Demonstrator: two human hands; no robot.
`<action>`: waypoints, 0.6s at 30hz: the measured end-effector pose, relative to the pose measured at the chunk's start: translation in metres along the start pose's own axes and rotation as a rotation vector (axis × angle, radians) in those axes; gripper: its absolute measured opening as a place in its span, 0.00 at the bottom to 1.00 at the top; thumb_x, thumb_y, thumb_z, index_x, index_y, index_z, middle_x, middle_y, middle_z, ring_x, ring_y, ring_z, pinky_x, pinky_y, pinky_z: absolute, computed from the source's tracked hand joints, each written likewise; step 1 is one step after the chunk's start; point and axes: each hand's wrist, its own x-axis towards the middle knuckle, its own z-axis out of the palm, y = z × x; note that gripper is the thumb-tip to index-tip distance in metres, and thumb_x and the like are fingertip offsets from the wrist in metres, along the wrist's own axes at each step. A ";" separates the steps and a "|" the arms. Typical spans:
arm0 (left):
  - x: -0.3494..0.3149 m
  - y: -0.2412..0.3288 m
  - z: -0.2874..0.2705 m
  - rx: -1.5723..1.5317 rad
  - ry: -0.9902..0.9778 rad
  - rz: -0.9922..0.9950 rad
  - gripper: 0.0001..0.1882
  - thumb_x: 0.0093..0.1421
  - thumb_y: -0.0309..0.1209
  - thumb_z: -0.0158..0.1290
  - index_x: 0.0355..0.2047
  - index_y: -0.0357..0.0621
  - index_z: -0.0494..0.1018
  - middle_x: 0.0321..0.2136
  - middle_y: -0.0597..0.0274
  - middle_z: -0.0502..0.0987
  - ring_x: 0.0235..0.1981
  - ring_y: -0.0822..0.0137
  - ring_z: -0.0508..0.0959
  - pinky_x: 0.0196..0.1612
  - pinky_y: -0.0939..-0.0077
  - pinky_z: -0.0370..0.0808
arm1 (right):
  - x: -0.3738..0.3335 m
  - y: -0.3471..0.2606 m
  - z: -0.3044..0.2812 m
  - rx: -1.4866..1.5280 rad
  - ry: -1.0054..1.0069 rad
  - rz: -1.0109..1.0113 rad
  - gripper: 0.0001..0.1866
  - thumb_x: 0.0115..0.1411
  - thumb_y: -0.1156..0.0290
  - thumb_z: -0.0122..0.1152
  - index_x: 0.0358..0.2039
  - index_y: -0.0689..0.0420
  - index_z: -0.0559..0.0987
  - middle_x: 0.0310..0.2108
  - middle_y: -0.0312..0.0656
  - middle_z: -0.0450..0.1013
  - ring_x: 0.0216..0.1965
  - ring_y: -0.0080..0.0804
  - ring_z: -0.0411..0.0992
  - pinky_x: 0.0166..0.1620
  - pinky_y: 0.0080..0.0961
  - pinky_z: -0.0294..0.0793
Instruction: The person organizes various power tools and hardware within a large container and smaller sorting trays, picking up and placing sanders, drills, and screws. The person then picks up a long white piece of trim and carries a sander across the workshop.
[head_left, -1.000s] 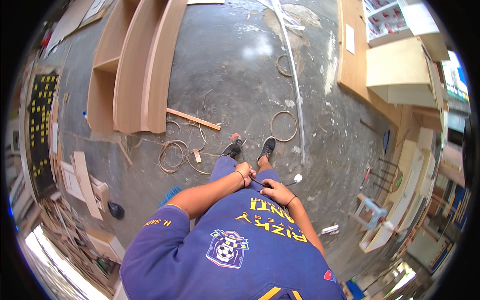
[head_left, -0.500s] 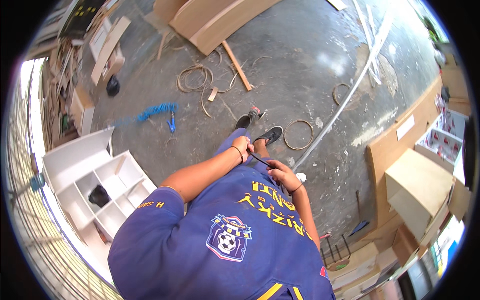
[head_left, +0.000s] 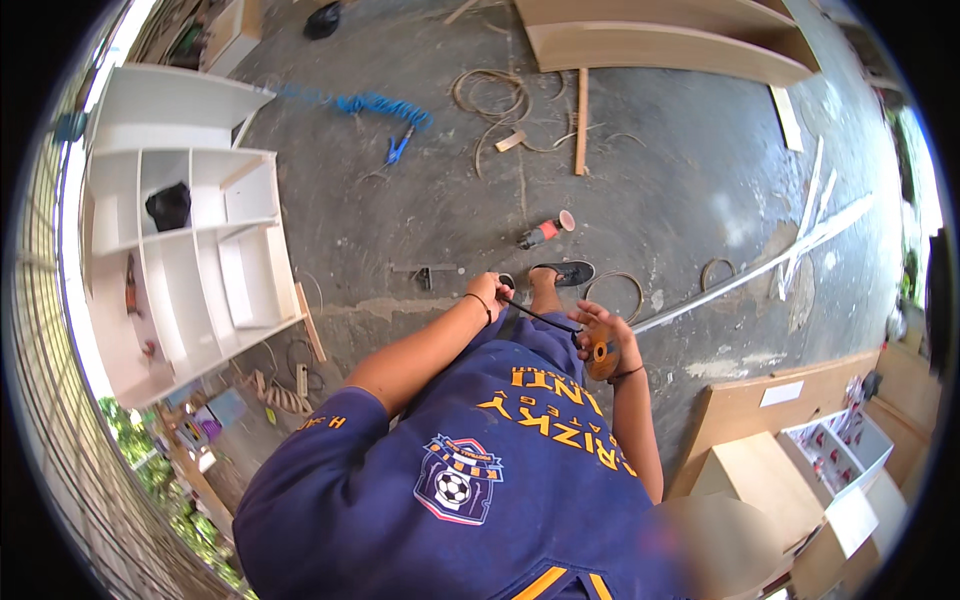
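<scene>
A thin black strip (head_left: 540, 312) stretches between my two hands in front of my waist. My left hand (head_left: 486, 291) is closed on its far-left end. At its other end my right hand (head_left: 622, 338) curls around a round orange-brown piece (head_left: 601, 358) with a hole in its middle; it resembles a roll, but its exact kind is unclear. Whether the strip joins that piece is hidden by my fingers. Beyond my feet, an angle grinder (head_left: 543, 235) with a red and dark body lies on the floor.
White shelving (head_left: 208, 238) stands at left, with a black bag (head_left: 168, 206) inside. A blue coiled air hose (head_left: 385, 106), coiled strips (head_left: 492, 97) and a wood batten (head_left: 582, 122) lie on the floor. A long pale strip (head_left: 760, 267) runs to the right. Wooden panels (head_left: 738, 405) stand lower right.
My view has turned, bringing more of the white shelving and floor into sight. My right hand has tilted, and the round orange-brown piece now shows in it. The black strip remains between my hands.
</scene>
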 end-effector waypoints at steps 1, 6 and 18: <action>0.001 -0.001 -0.013 -0.031 -0.010 -0.011 0.07 0.57 0.28 0.42 0.23 0.43 0.62 0.15 0.62 0.64 0.16 0.67 0.68 0.25 0.69 0.75 | 0.003 0.003 0.006 0.110 -0.030 0.030 0.25 0.53 0.54 0.50 0.47 0.58 0.69 0.39 0.41 0.69 0.25 0.24 0.64 0.26 0.23 0.65; 0.007 -0.017 -0.075 -0.090 -0.057 -0.104 0.12 0.58 0.30 0.44 0.18 0.46 0.61 0.13 0.64 0.63 0.16 0.68 0.66 0.24 0.73 0.71 | 0.013 0.039 0.028 0.305 0.041 0.014 0.29 0.52 0.36 0.48 0.27 0.54 0.72 0.25 0.36 0.67 0.24 0.26 0.64 0.24 0.27 0.64; 0.005 -0.038 -0.162 0.022 -0.059 0.043 0.08 0.57 0.31 0.50 0.24 0.43 0.65 0.16 0.64 0.66 0.16 0.70 0.68 0.20 0.74 0.71 | 0.032 0.084 0.042 -0.035 0.285 0.116 0.24 0.54 0.40 0.49 0.23 0.49 0.72 0.18 0.31 0.69 0.21 0.30 0.67 0.26 0.31 0.64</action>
